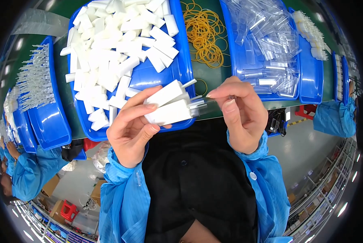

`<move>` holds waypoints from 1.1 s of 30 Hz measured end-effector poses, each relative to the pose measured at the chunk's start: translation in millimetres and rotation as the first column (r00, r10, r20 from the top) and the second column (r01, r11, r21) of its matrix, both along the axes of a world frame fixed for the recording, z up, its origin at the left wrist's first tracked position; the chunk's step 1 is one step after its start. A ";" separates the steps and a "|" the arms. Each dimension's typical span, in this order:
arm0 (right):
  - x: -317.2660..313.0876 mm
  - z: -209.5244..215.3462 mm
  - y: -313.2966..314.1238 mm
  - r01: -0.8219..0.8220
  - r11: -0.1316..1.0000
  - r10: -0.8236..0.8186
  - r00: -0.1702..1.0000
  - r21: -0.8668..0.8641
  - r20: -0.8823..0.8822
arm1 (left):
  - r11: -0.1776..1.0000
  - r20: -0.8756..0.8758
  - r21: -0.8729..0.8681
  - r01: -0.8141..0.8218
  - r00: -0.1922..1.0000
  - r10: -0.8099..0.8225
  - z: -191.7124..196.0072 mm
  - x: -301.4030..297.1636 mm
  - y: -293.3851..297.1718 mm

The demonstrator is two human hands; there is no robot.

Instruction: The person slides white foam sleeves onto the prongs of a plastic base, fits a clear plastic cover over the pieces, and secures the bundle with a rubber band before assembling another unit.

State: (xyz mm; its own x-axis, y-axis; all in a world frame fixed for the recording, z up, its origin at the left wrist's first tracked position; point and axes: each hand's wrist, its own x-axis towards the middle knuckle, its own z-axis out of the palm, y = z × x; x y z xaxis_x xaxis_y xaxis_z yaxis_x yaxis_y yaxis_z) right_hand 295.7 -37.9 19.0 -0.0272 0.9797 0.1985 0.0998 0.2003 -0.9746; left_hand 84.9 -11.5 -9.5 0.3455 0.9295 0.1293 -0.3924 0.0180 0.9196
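Note:
My left hand [131, 125] grips two or three white plastic pieces [167, 104] stacked together, each a flat block with a thin stem pointing right. My right hand [240, 111] pinches a clear plastic sleeve [208, 104] at the stem end of the lowest white piece. Both hands hover just in front of the table edge, over my black apron. Behind the left hand a blue tray [177, 71] holds several loose white pieces [116, 44] of the same kind.
A second blue tray [240, 60] at the right is full of clear sleeves [266, 36]. Yellow rubber bands [203, 34] lie on the green table between the trays. More blue trays [48, 117] stand at far left and right. Other workers in blue coats sit at both sides.

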 end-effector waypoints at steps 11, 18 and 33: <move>-25.6 -17.0 -1.1 0.176 0.956 -0.187 0.982 0.233 0.023 | 0.995 -0.305 0.095 -0.027 0.951 0.055 17.2 6.9 0.2; -31.8 -17.9 -5.4 0.185 0.946 -0.176 0.983 0.266 -0.055 | 0.984 -0.244 0.173 -0.031 0.967 0.074 7.0 6.3 3.6; -26.9 -14.9 -5.4 0.011 0.998 0.008 0.957 0.064 -0.290 | 0.930 -0.374 0.364 -0.061 0.905 0.205 20.4 9.1 6.1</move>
State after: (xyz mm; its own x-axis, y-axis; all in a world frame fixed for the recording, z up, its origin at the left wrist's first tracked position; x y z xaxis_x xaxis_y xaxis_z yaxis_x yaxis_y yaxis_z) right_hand 268.8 -43.2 4.1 0.0426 0.9647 0.2597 -0.1852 0.2631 -0.9468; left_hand 94.0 -5.4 10.9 0.3104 0.8954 0.3192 0.0321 -0.3455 0.9379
